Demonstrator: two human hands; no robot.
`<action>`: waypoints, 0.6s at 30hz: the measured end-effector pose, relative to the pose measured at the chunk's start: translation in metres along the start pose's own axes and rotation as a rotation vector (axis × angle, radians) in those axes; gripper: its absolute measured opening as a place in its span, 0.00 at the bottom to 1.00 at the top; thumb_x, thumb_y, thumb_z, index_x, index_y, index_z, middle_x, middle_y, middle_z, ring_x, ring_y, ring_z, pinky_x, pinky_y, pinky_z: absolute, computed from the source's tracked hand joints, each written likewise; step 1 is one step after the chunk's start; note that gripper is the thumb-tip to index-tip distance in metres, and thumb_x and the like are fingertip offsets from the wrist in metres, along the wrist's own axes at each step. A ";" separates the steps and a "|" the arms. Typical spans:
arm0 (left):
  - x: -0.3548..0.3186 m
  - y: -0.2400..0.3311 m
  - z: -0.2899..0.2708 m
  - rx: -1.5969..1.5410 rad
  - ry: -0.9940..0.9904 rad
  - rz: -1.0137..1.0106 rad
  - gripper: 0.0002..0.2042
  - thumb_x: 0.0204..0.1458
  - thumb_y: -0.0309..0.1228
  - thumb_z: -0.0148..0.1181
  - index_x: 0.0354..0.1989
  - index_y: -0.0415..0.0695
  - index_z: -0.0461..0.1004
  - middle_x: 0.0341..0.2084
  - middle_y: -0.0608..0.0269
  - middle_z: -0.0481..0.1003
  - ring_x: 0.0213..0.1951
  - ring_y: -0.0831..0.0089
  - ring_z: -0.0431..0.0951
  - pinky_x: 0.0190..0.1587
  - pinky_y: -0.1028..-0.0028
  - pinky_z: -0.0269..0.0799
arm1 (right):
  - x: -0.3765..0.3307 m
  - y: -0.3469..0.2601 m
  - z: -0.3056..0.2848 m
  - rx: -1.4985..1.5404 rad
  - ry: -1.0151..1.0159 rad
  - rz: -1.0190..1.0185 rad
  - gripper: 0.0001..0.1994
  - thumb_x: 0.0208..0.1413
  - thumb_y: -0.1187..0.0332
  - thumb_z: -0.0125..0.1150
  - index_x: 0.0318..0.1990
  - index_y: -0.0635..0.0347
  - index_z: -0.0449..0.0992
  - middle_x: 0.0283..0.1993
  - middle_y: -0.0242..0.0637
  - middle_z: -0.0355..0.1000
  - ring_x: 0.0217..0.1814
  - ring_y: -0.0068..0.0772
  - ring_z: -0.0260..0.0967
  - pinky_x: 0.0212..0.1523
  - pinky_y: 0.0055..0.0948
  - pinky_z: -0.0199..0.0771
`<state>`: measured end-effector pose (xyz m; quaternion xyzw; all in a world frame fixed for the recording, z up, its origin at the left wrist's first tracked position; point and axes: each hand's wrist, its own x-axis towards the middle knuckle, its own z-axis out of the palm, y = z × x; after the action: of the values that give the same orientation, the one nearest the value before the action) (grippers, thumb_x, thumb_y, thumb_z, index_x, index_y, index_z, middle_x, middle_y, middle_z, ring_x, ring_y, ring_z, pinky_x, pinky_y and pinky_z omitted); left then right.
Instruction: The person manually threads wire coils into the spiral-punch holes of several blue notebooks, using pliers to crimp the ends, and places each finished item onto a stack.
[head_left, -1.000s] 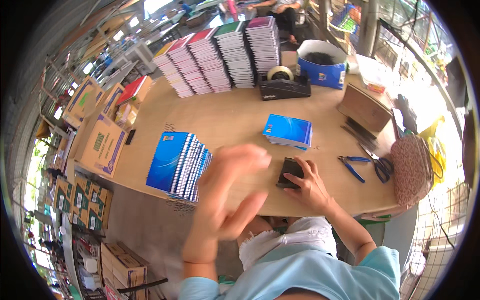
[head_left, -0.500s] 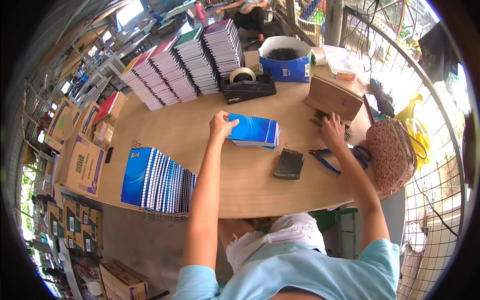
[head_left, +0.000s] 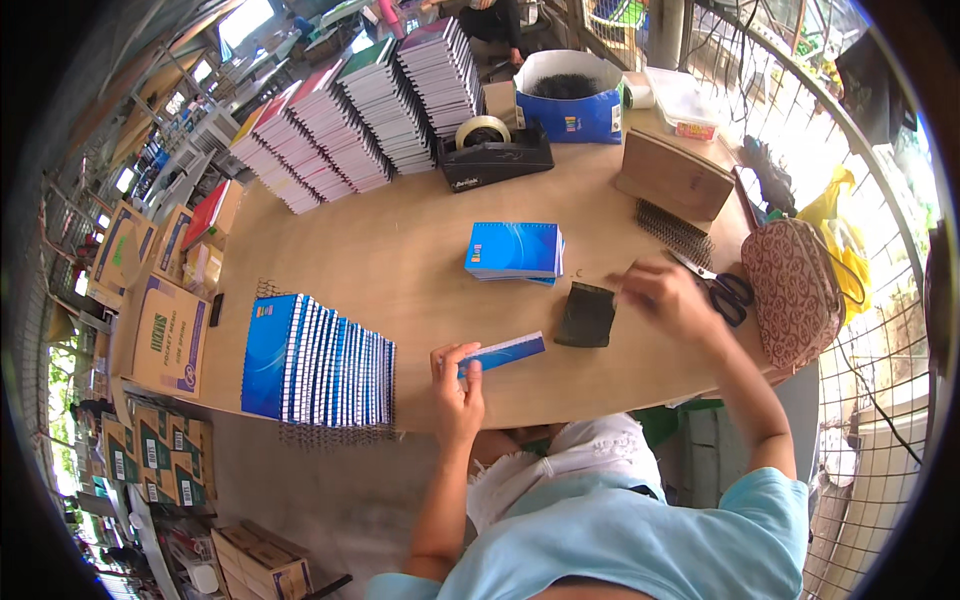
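Observation:
In my left hand (head_left: 458, 395), near the table's front edge, is a thin blue notebook (head_left: 508, 351), seen tilted almost edge-on, with a row of holes along one edge. My right hand (head_left: 668, 296) hovers right of a dark block (head_left: 585, 315), its fingers drawn together and blurred; what they hold, if anything, I cannot make out. Beyond the block sits a small stack of blue notebooks (head_left: 513, 248). Dark wire spirals (head_left: 673, 232) lie beside a wooden block (head_left: 676, 176). Black-handled scissors (head_left: 730, 296) rest right of my right hand.
A row of blue spiral notebooks (head_left: 318, 360) stands at the left. Tall notebook stacks (head_left: 335, 130), a tape dispenser (head_left: 495, 155) and a blue-and-white tub (head_left: 568, 100) line the back. A patterned pouch (head_left: 790, 290) sits at the right edge, cartons (head_left: 168, 330) at the left.
My left hand has left the notebook stack and come nearer with one blue notebook. My right hand has moved away from the spirals toward me. The blue-handled pliers no longer show.

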<state>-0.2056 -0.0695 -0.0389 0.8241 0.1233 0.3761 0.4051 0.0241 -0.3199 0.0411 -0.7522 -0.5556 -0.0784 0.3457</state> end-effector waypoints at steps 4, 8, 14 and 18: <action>-0.002 -0.004 0.011 -0.071 0.058 -0.008 0.07 0.61 0.27 0.61 0.45 0.40 0.76 0.39 0.57 0.73 0.46 0.59 0.73 0.49 0.63 0.71 | 0.002 -0.035 0.039 0.266 -0.054 0.171 0.09 0.55 0.73 0.68 0.44 0.56 0.85 0.34 0.40 0.77 0.34 0.43 0.75 0.35 0.39 0.75; -0.001 -0.004 0.012 -0.104 0.056 -0.007 0.06 0.60 0.27 0.62 0.43 0.40 0.76 0.39 0.57 0.73 0.45 0.60 0.73 0.49 0.64 0.71 | 0.010 -0.040 0.056 0.209 0.012 0.078 0.09 0.52 0.74 0.70 0.41 0.57 0.85 0.35 0.39 0.77 0.36 0.42 0.75 0.38 0.38 0.75; -0.001 -0.007 0.010 -0.078 0.034 -0.015 0.06 0.61 0.28 0.62 0.43 0.41 0.76 0.38 0.56 0.72 0.44 0.59 0.73 0.49 0.64 0.70 | 0.015 -0.048 0.056 0.304 -0.066 0.055 0.06 0.53 0.71 0.69 0.38 0.55 0.84 0.35 0.35 0.78 0.38 0.41 0.75 0.41 0.38 0.77; 0.001 -0.003 0.011 -0.088 0.052 -0.011 0.05 0.61 0.28 0.62 0.42 0.42 0.77 0.39 0.56 0.71 0.44 0.59 0.73 0.49 0.64 0.70 | 0.012 -0.053 0.052 0.409 -0.165 0.097 0.08 0.54 0.71 0.68 0.41 0.56 0.83 0.36 0.36 0.77 0.40 0.43 0.75 0.40 0.39 0.78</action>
<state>-0.1963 -0.0737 -0.0445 0.7948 0.1219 0.4002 0.4396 -0.0320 -0.2710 0.0312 -0.6959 -0.5495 0.1143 0.4480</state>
